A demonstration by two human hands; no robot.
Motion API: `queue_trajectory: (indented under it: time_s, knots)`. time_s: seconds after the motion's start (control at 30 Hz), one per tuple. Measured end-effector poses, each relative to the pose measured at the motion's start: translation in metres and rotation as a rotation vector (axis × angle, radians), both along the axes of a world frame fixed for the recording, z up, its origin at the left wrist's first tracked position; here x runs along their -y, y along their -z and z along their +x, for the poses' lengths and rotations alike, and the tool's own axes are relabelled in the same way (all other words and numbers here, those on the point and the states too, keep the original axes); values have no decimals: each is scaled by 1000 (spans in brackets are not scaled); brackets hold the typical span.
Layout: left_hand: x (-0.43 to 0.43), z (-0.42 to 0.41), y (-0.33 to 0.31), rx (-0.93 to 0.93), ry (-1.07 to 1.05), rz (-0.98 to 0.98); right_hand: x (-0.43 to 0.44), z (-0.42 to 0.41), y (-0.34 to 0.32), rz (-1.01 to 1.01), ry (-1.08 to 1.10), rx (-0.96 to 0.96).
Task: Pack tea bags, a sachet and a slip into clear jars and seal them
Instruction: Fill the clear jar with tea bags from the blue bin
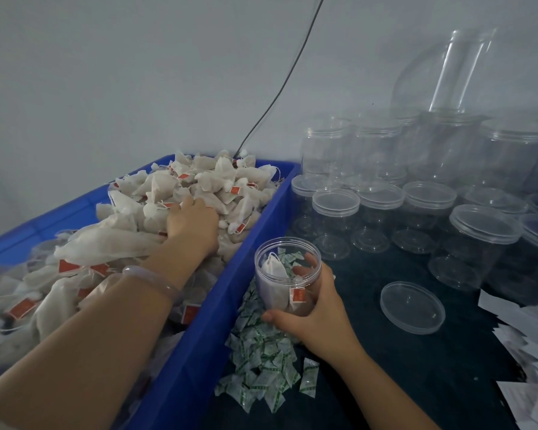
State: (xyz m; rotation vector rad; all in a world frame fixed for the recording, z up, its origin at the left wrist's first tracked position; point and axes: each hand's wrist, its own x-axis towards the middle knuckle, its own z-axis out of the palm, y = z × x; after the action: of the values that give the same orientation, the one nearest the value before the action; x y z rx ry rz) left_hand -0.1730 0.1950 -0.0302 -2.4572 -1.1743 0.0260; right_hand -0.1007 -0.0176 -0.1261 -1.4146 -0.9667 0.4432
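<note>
My right hand (316, 316) grips an open clear jar (284, 276) beside the blue crate (230, 293); the jar holds tea bags with a red tag and a green-printed sachet. My left hand (191, 223) reaches into the crate, fingers curled down into the heap of white tea bags (212, 181); what they hold is hidden. A pile of green-and-white sachets (261, 361) lies on the dark table under the jar. One loose clear lid (412, 307) lies flat to the right. White paper slips (528, 342) are spread at the right edge.
Several empty clear jars with lids on (416, 212) stand in rows at the back right, some stacked. A black cable (280, 88) runs down the grey wall into the crate's far corner. Dark tabletop (370, 352) shows between the sachets and slips.
</note>
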Motion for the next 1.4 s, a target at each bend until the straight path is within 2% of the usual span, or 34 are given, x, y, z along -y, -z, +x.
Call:
queue_trajectory:
  time_s: [0.07,0.17,0.3,0.43,0.53,0.63,0.73,0.8,0.97,1.03,1.1,1.17,1.2,1.33,1.4]
  knots:
    - [-1,-3,0,46,20,-42,0,0,-1,6,-4,-2]
    - [1,-6,-3,181,41,-207,0,-1,-1,9,-14,-16]
    - [1,-8,-11,388,160,-308,0,0,-1,-4,-12,-14]
    - [8,-14,-35,657,335,-519,0,0,-1,-13,-4,-10]
    - [39,-20,-57,820,571,-736,0,0,-1,-1,-7,1]
    - [75,-12,-62,700,740,-830,-1,-1,-2,13,1,2]
    - [93,3,-48,366,726,-783,-2,0,-1,26,-1,-14]
    - [93,6,-42,273,735,-749,-2,0,-1,28,-9,-21]
    - [79,4,-42,253,736,-779,-1,-1,0,41,0,2]
    - [72,7,-38,389,689,-784,0,0,0,45,6,4]
    - [60,11,-33,580,602,-594,0,0,0,44,11,5]
    - [42,10,-27,599,484,-380,1,-1,-1,37,11,9]
    - [32,7,-22,511,411,-312,1,-2,-1,33,11,7]
    - [6,-5,0,-73,109,-135,1,-3,-2,33,17,17]
    - [5,-5,5,-174,71,-83,1,-2,-2,32,18,20]
